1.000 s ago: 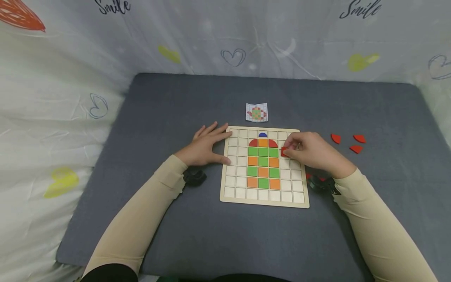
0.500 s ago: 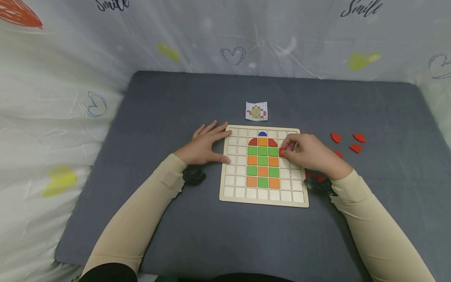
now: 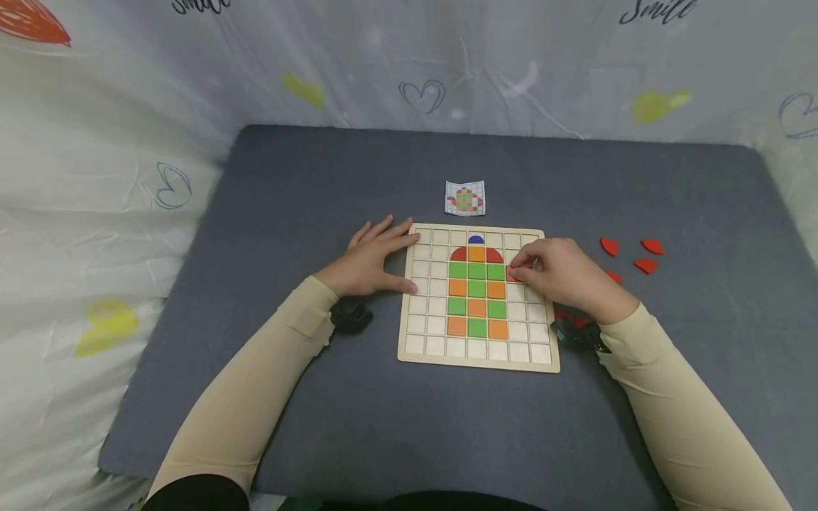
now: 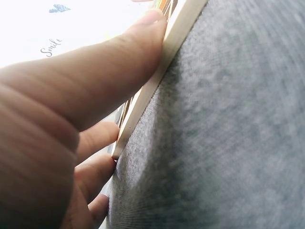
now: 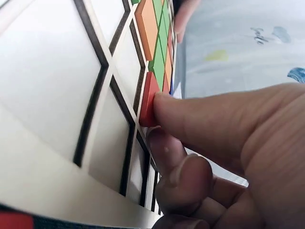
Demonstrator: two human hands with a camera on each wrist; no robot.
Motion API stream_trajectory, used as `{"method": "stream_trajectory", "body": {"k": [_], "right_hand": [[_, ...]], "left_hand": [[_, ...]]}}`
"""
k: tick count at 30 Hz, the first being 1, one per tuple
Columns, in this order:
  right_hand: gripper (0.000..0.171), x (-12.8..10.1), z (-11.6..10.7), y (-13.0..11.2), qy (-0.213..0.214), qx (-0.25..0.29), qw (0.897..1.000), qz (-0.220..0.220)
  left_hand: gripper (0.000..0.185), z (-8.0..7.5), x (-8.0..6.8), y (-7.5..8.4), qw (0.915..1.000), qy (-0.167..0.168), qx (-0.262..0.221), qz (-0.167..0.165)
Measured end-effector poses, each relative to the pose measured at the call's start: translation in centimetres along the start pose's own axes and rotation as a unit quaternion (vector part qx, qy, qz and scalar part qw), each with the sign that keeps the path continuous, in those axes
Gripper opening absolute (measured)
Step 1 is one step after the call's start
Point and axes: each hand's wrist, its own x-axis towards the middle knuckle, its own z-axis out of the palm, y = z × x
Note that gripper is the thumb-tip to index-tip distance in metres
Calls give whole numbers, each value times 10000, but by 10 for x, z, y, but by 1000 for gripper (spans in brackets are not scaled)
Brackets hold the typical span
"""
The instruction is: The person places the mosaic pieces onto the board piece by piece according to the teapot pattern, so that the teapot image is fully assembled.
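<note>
A wooden grid board (image 3: 415, 356) lies on the table, with green, orange, red and blue tiles set in its middle columns. At its left edge rests my left hand (image 3: 367, 266), fingers spread and thumb touching the rim; the left wrist view shows the thumb (image 4: 128, 52) against the board's side. Over the right half, my right hand (image 3: 559, 273) pinches a small red tile (image 5: 149, 98) between thumb and fingers. That tile sits at a cell just right of the green row, and the fingers partly cover it.
Beyond the board lies a small picture card (image 3: 465, 198) with a coloured grid pattern. Several loose red pieces, among them a rounded wedge (image 3: 646, 265), lie right of the board; some are partly hidden by the right wrist and its camera (image 3: 578, 335).
My right hand has shifted slightly left with the red tile, which now sits lower, against the cell beside the green tiles. The left hand stays at the board's edge.
</note>
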Motion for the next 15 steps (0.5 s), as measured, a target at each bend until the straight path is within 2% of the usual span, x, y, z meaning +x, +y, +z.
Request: {"method": "stream_trajectory", "body": {"k": [8, 15], "right_hand": [[8, 1, -4, -4, 81, 144, 9995, 266], [12, -9, -10, 4, -107, 203, 9994, 266]], "left_hand": [[99, -4, -1, 0, 10000, 32, 29, 13], [99, -1, -1, -1, 9999, -25, 159, 2]]}}
